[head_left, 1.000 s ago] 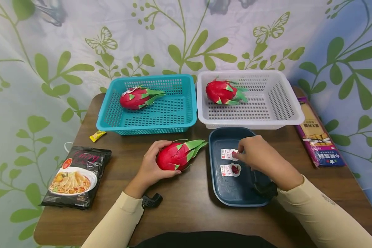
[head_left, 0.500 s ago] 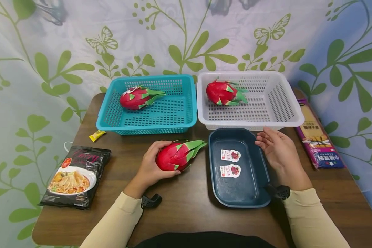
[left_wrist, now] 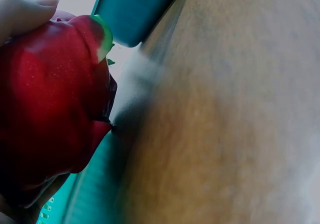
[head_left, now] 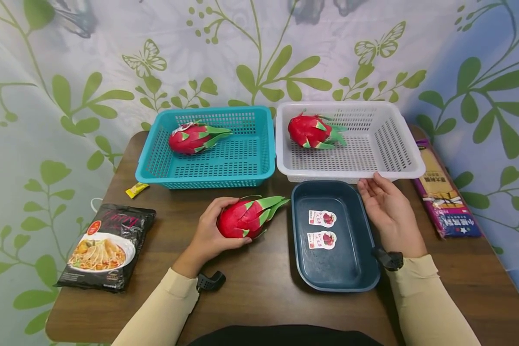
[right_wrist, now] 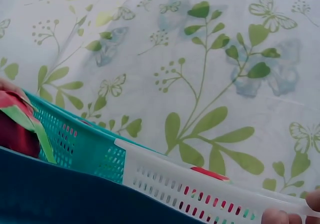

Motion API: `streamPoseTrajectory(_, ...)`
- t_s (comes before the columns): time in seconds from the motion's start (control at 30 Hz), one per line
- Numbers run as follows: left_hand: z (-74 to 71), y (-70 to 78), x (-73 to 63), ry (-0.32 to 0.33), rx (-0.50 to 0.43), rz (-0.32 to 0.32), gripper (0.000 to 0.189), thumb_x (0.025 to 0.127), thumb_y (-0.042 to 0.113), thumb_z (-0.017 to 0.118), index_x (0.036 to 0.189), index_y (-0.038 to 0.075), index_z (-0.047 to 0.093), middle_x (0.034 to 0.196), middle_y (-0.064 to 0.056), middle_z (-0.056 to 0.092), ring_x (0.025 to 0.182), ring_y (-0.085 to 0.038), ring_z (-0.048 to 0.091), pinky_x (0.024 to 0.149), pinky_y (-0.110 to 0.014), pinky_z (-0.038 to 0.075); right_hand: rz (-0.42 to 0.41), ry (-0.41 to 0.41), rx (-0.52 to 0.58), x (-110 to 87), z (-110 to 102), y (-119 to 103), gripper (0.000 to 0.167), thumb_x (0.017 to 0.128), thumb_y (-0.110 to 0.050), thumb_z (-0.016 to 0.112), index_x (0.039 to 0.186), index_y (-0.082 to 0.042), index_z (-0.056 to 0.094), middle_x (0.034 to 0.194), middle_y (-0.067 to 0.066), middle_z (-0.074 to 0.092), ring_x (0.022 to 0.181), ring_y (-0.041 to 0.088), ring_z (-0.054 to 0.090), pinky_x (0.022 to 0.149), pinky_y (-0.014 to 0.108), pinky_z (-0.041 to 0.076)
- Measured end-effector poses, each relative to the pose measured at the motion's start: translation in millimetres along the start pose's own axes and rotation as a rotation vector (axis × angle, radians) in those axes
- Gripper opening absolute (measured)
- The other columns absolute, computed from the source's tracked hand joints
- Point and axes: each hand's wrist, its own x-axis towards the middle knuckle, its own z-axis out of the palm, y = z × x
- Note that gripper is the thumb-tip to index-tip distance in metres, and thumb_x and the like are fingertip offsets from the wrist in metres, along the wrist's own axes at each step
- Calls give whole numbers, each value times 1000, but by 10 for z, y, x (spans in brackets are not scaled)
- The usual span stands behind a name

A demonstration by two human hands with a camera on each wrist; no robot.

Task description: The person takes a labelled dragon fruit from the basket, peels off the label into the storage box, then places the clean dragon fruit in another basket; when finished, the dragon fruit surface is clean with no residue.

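My left hand (head_left: 212, 230) grips a red dragon fruit (head_left: 244, 218) from its left side, its green-tipped leaves (head_left: 270, 204) pointing right. In the left wrist view the thumb (left_wrist: 27, 14) lies along the top of the red skin (left_wrist: 55, 94). My right hand (head_left: 391, 214) is at the front rim of the white basket (head_left: 350, 173), thumb at the rim and fingers (right_wrist: 280, 216) below it. Right beside this hand stands a dark blue tray (head_left: 346, 269) holding two dragon fruit stickers, an upper sticker (head_left: 322, 218) and a lower sticker (head_left: 322, 240).
A teal basket (head_left: 205, 179) stands at the back left with a dragon fruit (head_left: 194, 138) that bears a label. Inside the white basket lies another dragon fruit (head_left: 310, 131). A black noodle packet (head_left: 104, 250), a yellow sachet (head_left: 136, 190) and a purple-ended packet (head_left: 447, 192) lie around.
My right hand has left the upper sticker in the blue tray and moved right and back to the white basket's rim. The left hand keeps its hold on the dragon fruit.
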Motion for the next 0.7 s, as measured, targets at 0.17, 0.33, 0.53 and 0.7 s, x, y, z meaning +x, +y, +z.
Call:
streamPoseTrajectory(0.17,-3,3,0,12,26,-11,91,67,22,102,145,18,54,143,6,54,129,-20,51,88,-40,60,8,-17,56,4,9,15,28,106,7,54,132,-4,53,121,19,62,100,29,63,95,36,56)
streamPoseTrajectory(0.33,7,32,-3,1,36,-28,90,67,24,102,144,19,54,142,6,55,128,-19,52,88,-40,60,3,-6,66,-11,-21,7,30,106,8,54,133,-5,53,120,18,63,100,29,63,96,36,56)
streamPoseTrajectory(0.53,-80,71,23,8,61,-11,89,67,22,101,143,17,56,143,5,56,129,-19,52,89,-40,60,1,0,72,-11,-53,-2,29,105,7,54,131,-4,53,119,18,62,101,29,62,97,35,55)
streamPoseTrajectory(0.7,-304,148,78,6,-6,-44,86,68,13,100,143,14,57,140,0,58,126,-23,54,90,-40,60,-2,-34,60,7,-43,7,29,106,7,54,133,-4,53,121,18,61,100,29,62,95,35,56)
